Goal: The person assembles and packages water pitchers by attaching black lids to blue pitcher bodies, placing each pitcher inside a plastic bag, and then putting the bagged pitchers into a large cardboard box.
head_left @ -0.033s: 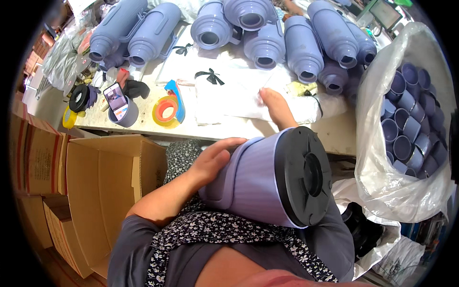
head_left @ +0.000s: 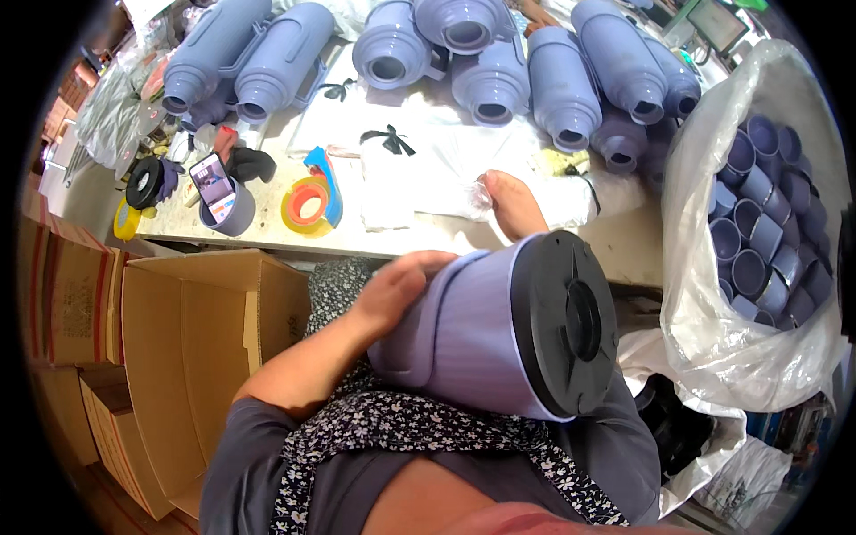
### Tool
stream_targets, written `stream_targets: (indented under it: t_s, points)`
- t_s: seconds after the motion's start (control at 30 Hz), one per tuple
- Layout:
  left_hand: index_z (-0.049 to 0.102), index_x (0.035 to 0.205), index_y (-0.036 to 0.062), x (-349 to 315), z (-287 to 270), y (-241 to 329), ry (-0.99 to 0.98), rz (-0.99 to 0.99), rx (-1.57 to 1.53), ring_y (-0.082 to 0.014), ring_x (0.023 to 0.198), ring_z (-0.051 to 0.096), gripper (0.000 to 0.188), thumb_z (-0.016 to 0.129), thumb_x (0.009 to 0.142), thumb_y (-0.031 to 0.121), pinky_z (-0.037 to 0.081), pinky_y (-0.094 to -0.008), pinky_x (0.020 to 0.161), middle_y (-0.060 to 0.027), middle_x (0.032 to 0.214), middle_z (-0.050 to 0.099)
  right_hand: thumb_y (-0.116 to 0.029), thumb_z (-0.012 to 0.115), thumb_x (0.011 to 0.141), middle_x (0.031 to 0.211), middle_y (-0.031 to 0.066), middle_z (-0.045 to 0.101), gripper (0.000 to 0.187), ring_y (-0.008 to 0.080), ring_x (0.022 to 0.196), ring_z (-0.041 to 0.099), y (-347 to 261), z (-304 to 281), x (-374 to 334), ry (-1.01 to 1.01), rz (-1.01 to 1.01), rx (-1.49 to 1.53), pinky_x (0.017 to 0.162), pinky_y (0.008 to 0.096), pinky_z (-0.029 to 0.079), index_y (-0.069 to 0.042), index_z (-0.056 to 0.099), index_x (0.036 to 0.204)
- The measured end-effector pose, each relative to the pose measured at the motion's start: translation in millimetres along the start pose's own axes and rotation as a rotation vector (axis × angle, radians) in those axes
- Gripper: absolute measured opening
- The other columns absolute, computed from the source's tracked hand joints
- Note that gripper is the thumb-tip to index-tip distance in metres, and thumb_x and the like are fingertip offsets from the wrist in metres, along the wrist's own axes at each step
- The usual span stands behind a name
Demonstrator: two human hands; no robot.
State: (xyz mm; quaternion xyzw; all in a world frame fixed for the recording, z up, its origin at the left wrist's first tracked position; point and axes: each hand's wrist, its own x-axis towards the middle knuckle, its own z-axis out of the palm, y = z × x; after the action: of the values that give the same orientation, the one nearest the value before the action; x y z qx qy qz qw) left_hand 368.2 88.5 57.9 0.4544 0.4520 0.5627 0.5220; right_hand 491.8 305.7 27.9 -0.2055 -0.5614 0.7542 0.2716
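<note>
A lavender thermos flask (head_left: pixel 473 334) lies across my lap, its round black base (head_left: pixel 548 357) turned to the right. My left hand (head_left: pixel 397 290) holds its body from the left, beside the handle. Beyond the flask, my right hand (head_left: pixel 510 203) reaches over the table edge. Thumb and fingers pinch a bunched edge of a clear plastic bag (head_left: pixel 475 198), which lies on a pile of white plastic bags (head_left: pixel 388 207). The right forearm is mostly hidden behind the flask.
Several lavender flasks (head_left: pixel 294 62) line the table's far side. A tape dispenser (head_left: pixel 308 205) and a phone in a cup (head_left: pixel 230 212) stand left. An open carton (head_left: pixel 192 339) is at my left. A large plastic sack (head_left: pixel 704 339) of lavender cups is at right.
My right hand has drawn the edge of the clear bag up slightly, and the plastic now bunches at the fingertips. My left hand and the flask have barely moved.
</note>
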Motion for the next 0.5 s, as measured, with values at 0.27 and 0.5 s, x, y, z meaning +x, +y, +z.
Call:
stream_targets:
  t_s: [0.27,0.5]
  points:
    - [0.047,0.101,0.0014,89.3,15.9,-4.9,0.295,-0.018,0.064,-0.0135,0.087,0.051,0.025,0.056,0.087,0.021,0.041,-0.0246,0.077,-0.0096,0.102,0.053,-0.030,0.048,0.094,0.086,0.0039,0.060,0.025,0.0116,0.076,0.056,-43.1,36.3,-57.4,0.152,0.080,-0.346,0.068,0.0251,0.045,-0.008,0.057,0.104]
    - [0.046,0.083,0.0031,44.3,25.8,55.5,0.171,0.282,-0.177,-0.0107,0.084,0.050,0.006,0.050,0.083,-0.001,0.041,-0.0253,0.078,-0.0062,0.091,0.052,-0.024,0.047,0.090,0.096,0.0140,0.056,0.021,0.0257,0.089,0.056,-87.7,-44.9,-192.7,-0.062,-0.250,0.178,0.075,0.0337,0.048,-0.006,0.056,0.097]
